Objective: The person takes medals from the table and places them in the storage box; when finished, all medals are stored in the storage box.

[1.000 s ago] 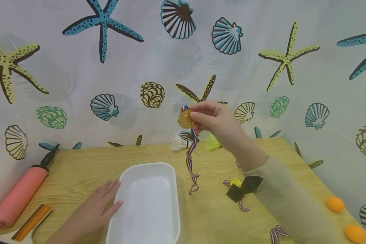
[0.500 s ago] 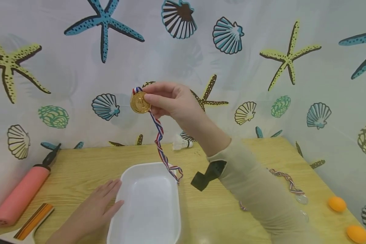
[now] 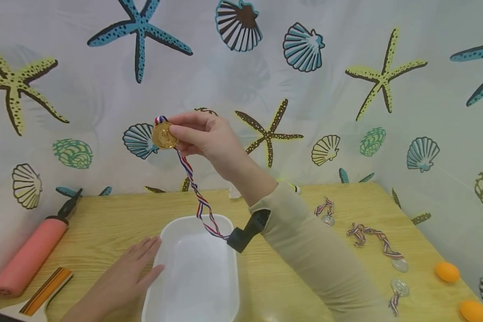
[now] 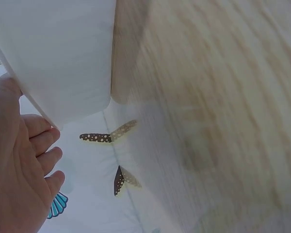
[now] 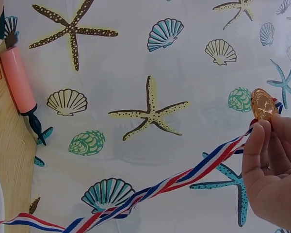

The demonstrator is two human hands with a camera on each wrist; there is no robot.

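1. An orange-striped object [image 3: 46, 293] is lying by the left edge of the wooden tabletop [image 3: 265, 268].
2. Two orange balls [image 3: 447, 272] are sitting along the right edge; three silver medals [image 3: 400, 264] are lying inward of this edge, one of them farther back.
3. The left hand [image 3: 122, 277] is keeping its fingers straight and touching the left wall of a white tray [image 3: 236, 279].
4. A pink pump [image 3: 30, 257] is lying along the left edge, its black handle pointing toward the far left corner.
5. Well apart from the left hand, the right hand [image 3: 209, 136] is pinching a gold medal [image 3: 163, 135], holding it raised above the tabletop. The striped ribbon [image 3: 203, 203] is hanging down toward the tray; the views are not showing clearly whether they are touching.
6. Behind the far edge, a sea-patterned curtain [image 3: 241, 85] is hanging.
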